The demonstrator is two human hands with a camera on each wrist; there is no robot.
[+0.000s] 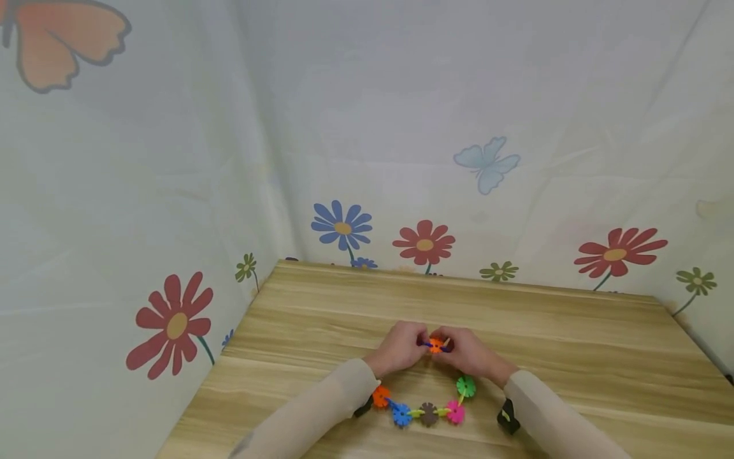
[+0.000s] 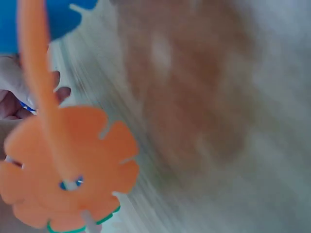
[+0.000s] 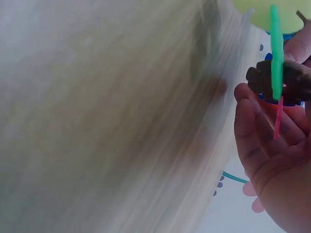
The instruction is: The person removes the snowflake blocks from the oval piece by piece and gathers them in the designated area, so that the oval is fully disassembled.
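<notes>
In the head view my left hand (image 1: 401,347) and right hand (image 1: 471,354) meet over the table, pinching an orange notched disc (image 1: 436,345) between them. Dark blue pieces stick out at both sides of that disc, by the fingertips. Nearer to me, a curved chain of notched plastic discs runs between my wrists: orange (image 1: 381,396), blue (image 1: 402,414), brown (image 1: 428,414), pink (image 1: 455,412) and green (image 1: 466,386), linked by yellow and blue pieces. The left wrist view has an orange disc (image 2: 92,150) close up, covering much of my left hand. A brown disc (image 3: 262,80) overlaps my right fingers in the right wrist view.
A wood-grain table (image 1: 321,293) lies beneath, edged at the back and left by a white cloth (image 1: 367,127) printed with flowers and butterflies. A black wrist device (image 1: 507,417) shows below my right sleeve (image 1: 550,408).
</notes>
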